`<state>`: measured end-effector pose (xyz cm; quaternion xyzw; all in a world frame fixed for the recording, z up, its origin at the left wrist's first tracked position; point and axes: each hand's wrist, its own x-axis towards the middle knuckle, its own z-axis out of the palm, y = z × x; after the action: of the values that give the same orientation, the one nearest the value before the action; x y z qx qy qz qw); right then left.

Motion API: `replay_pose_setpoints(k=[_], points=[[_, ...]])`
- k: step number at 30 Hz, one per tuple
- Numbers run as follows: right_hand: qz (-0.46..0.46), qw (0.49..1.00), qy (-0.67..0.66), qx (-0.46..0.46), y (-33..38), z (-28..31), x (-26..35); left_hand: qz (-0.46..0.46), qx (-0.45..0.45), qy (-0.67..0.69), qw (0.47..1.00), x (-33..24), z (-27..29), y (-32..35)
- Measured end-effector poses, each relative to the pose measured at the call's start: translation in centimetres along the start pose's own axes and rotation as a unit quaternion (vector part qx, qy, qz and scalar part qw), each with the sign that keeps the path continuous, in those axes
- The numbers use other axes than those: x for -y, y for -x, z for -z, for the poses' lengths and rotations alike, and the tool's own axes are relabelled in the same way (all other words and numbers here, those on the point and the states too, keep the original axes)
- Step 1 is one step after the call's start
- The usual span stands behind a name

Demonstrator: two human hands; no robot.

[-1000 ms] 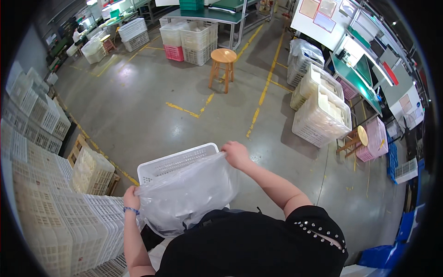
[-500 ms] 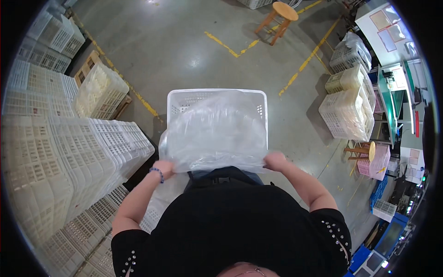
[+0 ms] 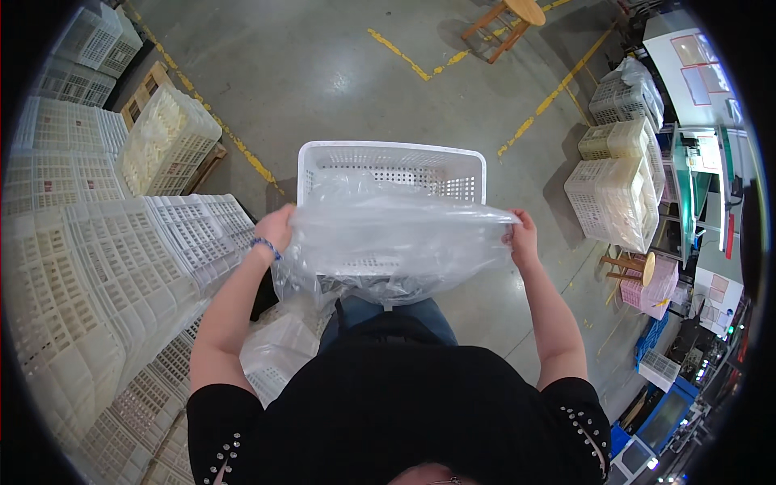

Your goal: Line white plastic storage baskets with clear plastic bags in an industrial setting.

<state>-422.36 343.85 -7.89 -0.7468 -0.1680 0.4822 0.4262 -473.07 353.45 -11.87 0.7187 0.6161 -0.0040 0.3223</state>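
Below the camera, a person in a black top with studded shoulders holds a large clear plastic bag stretched out between both hands. The left hand, with a beaded bracelet at its wrist, is closed around the bag's left edge; the right hand pinches the bag's right edge with its fingers curled shut on the film. The bag hangs slack in the middle, its lower folds bunching against the person's front.

Taking the white perforated plastic crate on the grey concrete floor as the landmark: the bag is spread directly over the near half of this crate, covering its near rim, while the far wall and both far corners show bare above the film. The two hands sit just outside the crate's near corners, one on each side.

To the left of the crate, tall stacks of white lattice crates fill the side of the view, touching one another. Beyond them, farther left and back from the crate, another crate filled with pale pieces rests on a wooden pallet. Behind the crate, yellow floor lines cross the concrete, and a round wooden stool stands well apart at the top. To the right of the crate, more filled white crates are stacked beside a small wooden stool.
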Motion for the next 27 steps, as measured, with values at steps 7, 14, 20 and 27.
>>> replay_pose_setpoints(k=[7,14,20,27], points=[[0.322,0.650,0.664,0.183,-5.3,0.6,2.3,0.045,-0.080,0.058,0.994,4.1,0.9,-8.6],[0.083,0.987,0.133,-0.023,-16.7,3.4,0.9,0.057,0.099,0.001,0.993,3.9,1.8,-14.0],[-0.022,0.995,-0.035,0.089,-17.8,3.7,3.2,0.179,0.052,0.422,0.887,8.4,-0.1,-18.7],[0.218,0.878,0.425,-0.029,-26.2,1.8,1.9,0.209,-0.120,0.334,0.911,10.4,-4.4,-25.8]])
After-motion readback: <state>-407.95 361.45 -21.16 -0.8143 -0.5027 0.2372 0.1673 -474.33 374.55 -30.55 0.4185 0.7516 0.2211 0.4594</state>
